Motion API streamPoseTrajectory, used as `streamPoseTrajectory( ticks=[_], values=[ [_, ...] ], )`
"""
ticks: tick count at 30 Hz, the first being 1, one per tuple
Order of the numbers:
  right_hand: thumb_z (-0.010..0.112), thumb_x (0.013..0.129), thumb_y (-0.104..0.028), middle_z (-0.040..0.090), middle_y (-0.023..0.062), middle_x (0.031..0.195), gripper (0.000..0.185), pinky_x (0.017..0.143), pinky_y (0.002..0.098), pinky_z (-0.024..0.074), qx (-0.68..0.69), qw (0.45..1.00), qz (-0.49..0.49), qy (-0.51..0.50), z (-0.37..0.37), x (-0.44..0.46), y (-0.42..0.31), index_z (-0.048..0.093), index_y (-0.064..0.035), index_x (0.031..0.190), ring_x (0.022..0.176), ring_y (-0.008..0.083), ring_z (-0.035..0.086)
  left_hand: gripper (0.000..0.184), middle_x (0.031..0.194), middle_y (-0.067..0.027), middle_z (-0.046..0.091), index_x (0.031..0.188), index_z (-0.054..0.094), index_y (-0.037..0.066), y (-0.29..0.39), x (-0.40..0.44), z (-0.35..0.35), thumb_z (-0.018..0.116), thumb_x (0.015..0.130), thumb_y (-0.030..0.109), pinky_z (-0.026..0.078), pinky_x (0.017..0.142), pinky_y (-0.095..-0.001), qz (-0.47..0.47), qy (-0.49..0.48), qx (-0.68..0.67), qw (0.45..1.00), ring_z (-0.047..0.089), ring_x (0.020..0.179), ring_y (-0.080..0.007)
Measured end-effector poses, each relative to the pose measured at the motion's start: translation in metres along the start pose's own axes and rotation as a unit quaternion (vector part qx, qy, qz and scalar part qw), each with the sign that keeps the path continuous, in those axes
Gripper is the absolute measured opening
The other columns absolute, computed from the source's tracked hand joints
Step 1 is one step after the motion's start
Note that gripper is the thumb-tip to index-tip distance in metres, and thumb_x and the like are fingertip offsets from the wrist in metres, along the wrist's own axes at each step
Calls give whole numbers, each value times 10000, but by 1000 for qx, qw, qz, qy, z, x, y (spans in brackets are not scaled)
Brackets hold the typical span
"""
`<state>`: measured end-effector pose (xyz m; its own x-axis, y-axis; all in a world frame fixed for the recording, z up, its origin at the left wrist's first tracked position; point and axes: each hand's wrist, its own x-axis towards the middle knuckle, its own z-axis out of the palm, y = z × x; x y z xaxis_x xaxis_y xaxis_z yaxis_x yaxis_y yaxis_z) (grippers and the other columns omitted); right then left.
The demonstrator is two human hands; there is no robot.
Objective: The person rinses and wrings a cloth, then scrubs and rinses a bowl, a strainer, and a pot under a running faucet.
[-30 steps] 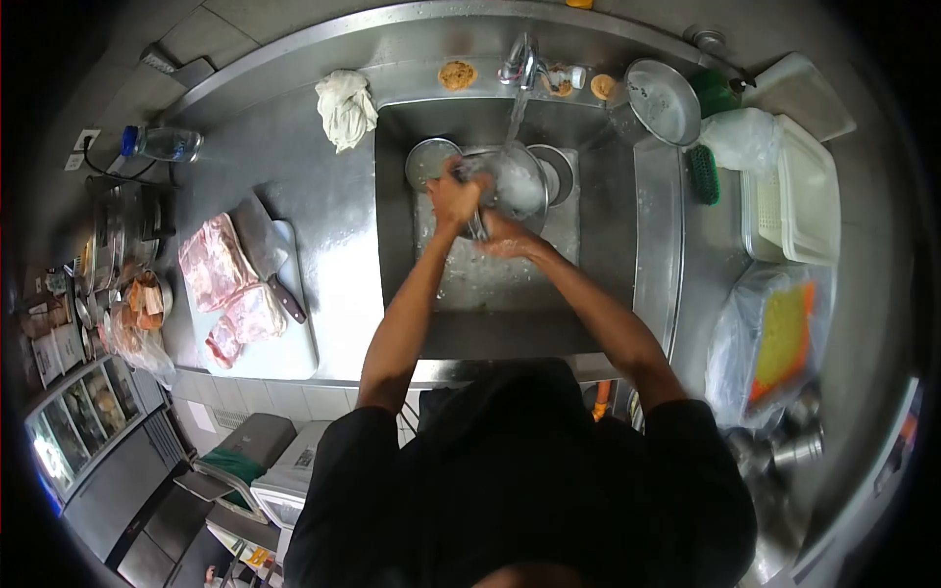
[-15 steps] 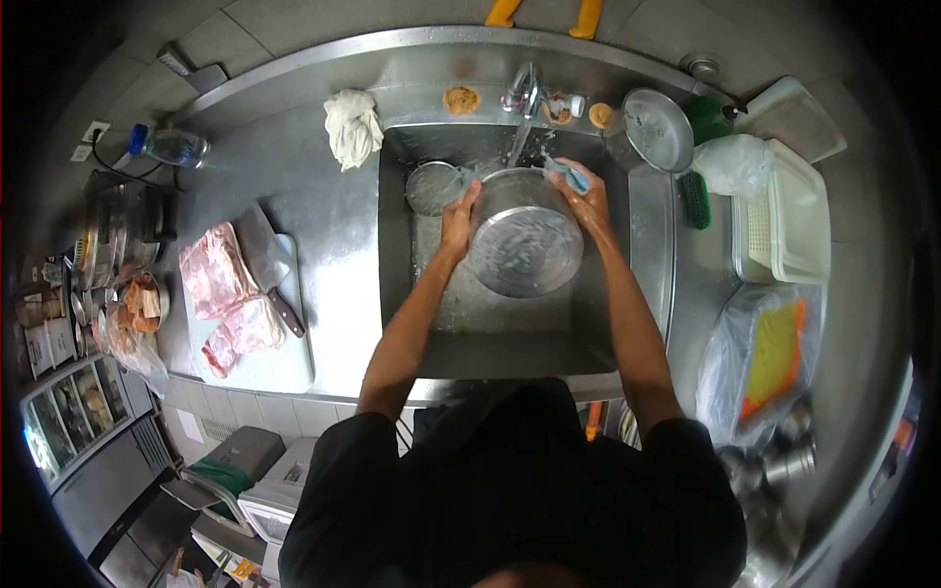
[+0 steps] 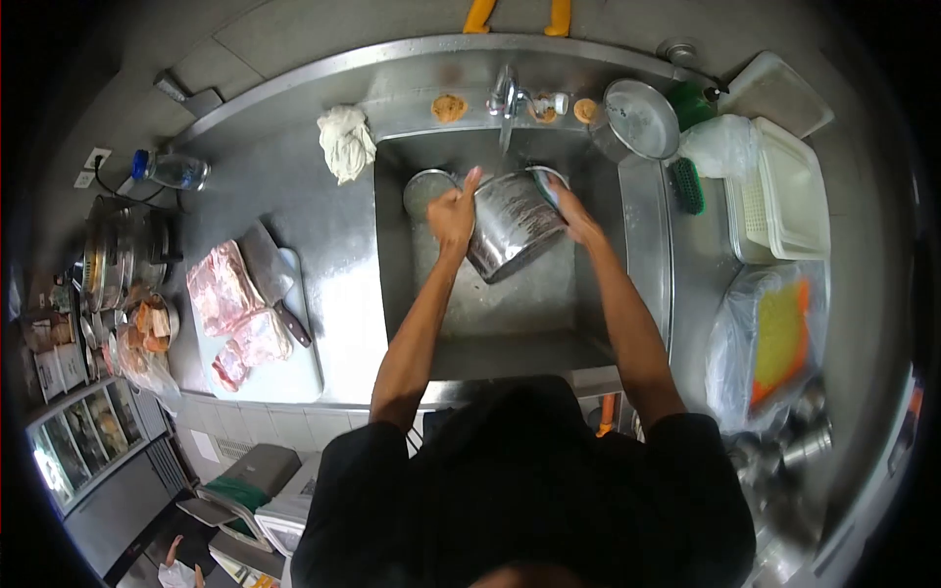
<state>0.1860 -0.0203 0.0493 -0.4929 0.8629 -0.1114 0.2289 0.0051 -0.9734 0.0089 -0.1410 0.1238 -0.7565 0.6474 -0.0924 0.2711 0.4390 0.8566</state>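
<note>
A metal pot (image 3: 515, 223) hangs tilted over the steel sink (image 3: 490, 355), its side turned up and streaked with suds. My left hand (image 3: 453, 218) grips its left edge, thumb pointing up. On the right edge, my right hand (image 3: 570, 208) holds the pot with a bluish sponge (image 3: 545, 186) between palm and metal. Water runs from the faucet (image 3: 506, 93) just behind the pot. A round metal lid or bowl (image 3: 428, 192) lies in the sink's back left corner, beside my left hand.
Left of the sink, raw meat (image 3: 227, 286) and a cleaver (image 3: 267, 263) lie on a white board (image 3: 294, 377). A white cloth (image 3: 345, 145) is near the sink's back left corner. At right are a metal pot (image 3: 641, 118), a green brush (image 3: 688, 186) and white trays (image 3: 799, 201).
The pot came up from the sink into both hands, then turned from showing its round base to showing its side. In the lower left background, a person's arms have come further into view.
</note>
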Motion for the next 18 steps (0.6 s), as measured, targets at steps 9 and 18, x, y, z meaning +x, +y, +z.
streamPoseTrajectory(
  ticks=[9,18],
  values=[
    [442,891,-490,335,143,1390,660,1048,455,240,249,954,68,155,77,-65,33,340,-27,1351,1310,342,257,837,843,-150,623,925,589,-159,-29,-30,61,428,833,657,443,656,-400,-298,91,-439,843,552,712,-256],
    [596,762,-240,638,134,1006,359,841,402,448,-221,964,-18,-145,51,2,-94,610,-93,1089,948,266,608,250,607,-166,584,1033,606,25,-72,-39,41,458,865,136,399,542,-435,211,-23,141,967,531,521,-253]
  ],
)
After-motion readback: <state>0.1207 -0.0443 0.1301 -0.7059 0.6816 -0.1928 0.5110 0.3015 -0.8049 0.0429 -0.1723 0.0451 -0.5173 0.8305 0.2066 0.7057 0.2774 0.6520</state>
